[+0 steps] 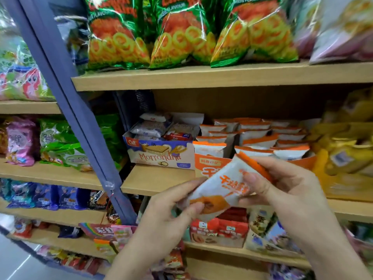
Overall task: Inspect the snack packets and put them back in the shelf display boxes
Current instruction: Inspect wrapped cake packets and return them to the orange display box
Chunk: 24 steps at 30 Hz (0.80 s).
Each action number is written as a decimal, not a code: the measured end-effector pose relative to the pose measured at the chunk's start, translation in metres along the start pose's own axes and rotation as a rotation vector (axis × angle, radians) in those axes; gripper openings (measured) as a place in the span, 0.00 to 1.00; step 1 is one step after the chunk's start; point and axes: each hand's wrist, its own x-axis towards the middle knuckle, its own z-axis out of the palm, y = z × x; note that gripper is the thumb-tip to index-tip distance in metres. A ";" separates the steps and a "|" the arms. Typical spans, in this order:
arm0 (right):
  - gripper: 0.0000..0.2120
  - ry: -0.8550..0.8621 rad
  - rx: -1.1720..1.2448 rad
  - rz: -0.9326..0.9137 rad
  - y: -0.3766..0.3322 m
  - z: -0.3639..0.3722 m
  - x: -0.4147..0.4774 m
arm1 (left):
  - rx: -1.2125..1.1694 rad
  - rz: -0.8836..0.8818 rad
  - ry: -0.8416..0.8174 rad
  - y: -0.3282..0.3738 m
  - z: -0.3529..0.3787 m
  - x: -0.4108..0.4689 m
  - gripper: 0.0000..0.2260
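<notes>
Many wood shelves (pixel 157 178); L hand (pixel 165 217), R hand (pixel 286 190) pinch orange pkt (pixel 220 182)

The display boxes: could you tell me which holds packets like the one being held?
The orange box, right of the wafer box: same orange-topped white packets.

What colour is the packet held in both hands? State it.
The packet is white with orange lettering and an orange edge; head view.
</notes>
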 end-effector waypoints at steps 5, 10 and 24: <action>0.11 0.247 0.026 -0.168 0.000 -0.029 0.017 | 0.129 0.014 0.058 0.006 -0.003 0.053 0.25; 0.10 0.452 0.018 -0.276 0.001 -0.042 0.029 | 0.578 -0.060 0.024 0.003 -0.001 0.102 0.33; 0.12 0.451 -0.134 -0.531 0.016 -0.033 0.056 | 0.691 0.175 -0.115 0.011 0.008 0.100 0.19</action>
